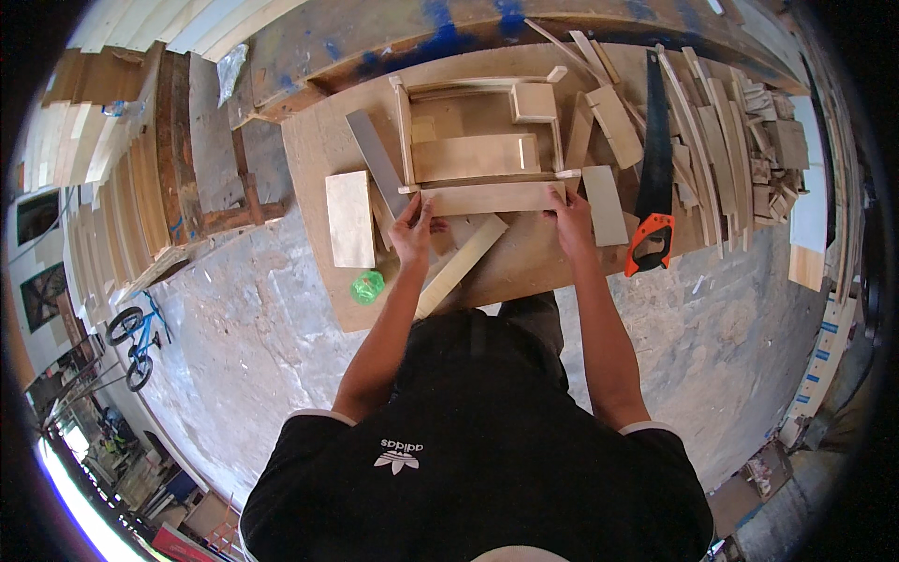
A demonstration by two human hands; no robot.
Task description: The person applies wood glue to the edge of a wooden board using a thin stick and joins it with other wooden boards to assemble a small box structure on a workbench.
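Observation:
A flat pale wooden board (489,199) lies crosswise between my two hands, along the near side of a small wooden frame (405,131). My left hand (412,232) grips its left end, and my right hand (571,221) pinches the right end near a corner post. Inside the frame sit a wide plank (468,159) and a small wooden block (533,103). Below the board, a narrow wooden strip (461,266) slants toward my body. Left of the frame lie a grey-brown slat (375,161) and a pale rectangular panel (349,220).
A handsaw (652,220) with an orange handle lies right of the frame, beside another pale panel (605,206) and piled wood strips (721,140). A green plastic item (367,287) rests at the worktable's (314,187) left edge. A blue bicycle (140,342) is on the floor far left.

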